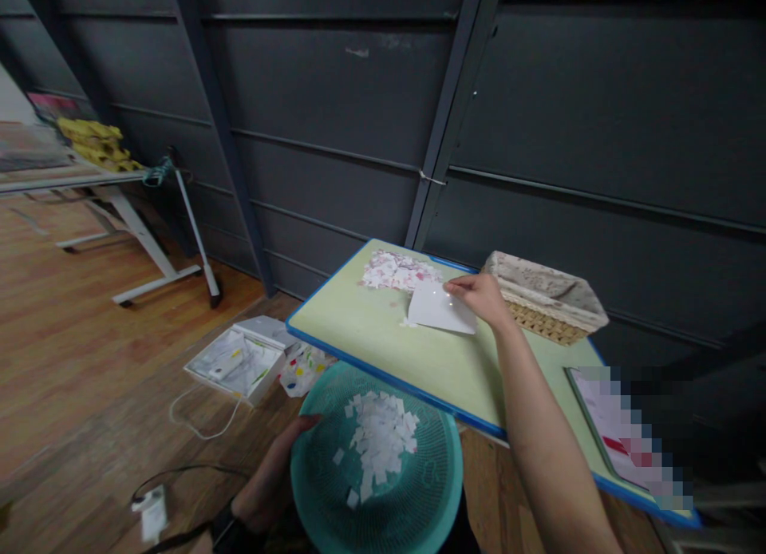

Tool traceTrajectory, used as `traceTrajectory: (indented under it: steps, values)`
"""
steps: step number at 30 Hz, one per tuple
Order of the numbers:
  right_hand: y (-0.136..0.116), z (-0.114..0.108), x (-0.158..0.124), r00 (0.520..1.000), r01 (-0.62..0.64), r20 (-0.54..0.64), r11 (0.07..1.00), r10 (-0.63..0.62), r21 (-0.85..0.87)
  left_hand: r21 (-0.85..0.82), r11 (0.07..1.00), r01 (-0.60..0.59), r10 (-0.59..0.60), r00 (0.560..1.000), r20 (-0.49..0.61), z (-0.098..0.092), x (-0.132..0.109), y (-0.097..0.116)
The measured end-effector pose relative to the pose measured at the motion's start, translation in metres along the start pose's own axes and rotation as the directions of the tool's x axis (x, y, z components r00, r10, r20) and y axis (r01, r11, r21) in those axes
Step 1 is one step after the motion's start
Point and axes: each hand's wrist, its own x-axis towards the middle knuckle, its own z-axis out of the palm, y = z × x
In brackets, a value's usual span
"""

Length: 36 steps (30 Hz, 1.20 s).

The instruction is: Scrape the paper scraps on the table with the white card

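Head view. Right hand [482,297] pinched nearly closed, thumb and fingertips on the upper corner of a white card [440,308]. Card lies ahead of that hand and to its left, slanting over the worktop [347,330], lower edge close to the surface; whether it touches all along, cannot tell. Pile of paper scraps [395,267] just beyond the card, to the hand's left; lined wicker basket [542,322] to its right.

Left hand [275,462] partly curled, thumb over the near-left rim of a teal plastic basket [440,466]; its fingers are hidden below. More loose bits [383,434] lie inside, to the right of that hand.

Handling, my reading: card looks very light, thin, a little springy — smooth and shiny, so apt to slide between dry fingers. The corner pinch leaves the long lower edge free but lets the sheet twist; a hold midway along the upper edge would be steadier. Hard pressure would likely crease it. Scraps look weightless and easily scattered by a quick sweep or a breath. Basket seems light, fairly stiff with some give — rim is the place to grip, thumb over, fingers under, kept level.
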Motion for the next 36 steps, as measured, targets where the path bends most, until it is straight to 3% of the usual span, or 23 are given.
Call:
traceTrajectory:
  steps: [12,19,25,30,36]
  values:
    - [-0.007,0.014,0.000,0.999,0.025,0.031,0.998,-0.023,-0.055,0.056,0.998,-0.001,0.002,1.000,-0.012,0.006,-0.005,0.002]
    - [-0.008,0.017,-0.001,0.996,0.041,-0.071,0.986,-0.053,-0.164,0.054,0.999,0.002,0.000,1.000,-0.029,0.010,-0.007,0.003]
    - [0.006,0.000,0.002,0.976,-0.072,-0.214,0.983,0.035,-0.166,0.020,0.999,0.031,-0.030,0.999,-0.044,0.006,-0.003,0.004]
    - [0.008,-0.003,0.002,0.984,-0.104,-0.166,0.964,0.064,-0.246,0.039,0.999,0.008,-0.008,1.000,0.001,-0.002,0.002,-0.001]
    - [0.004,0.004,0.002,0.988,-0.069,-0.149,0.976,0.039,-0.207,0.022,0.999,0.024,-0.024,1.000,0.001,0.000,0.001,0.000]
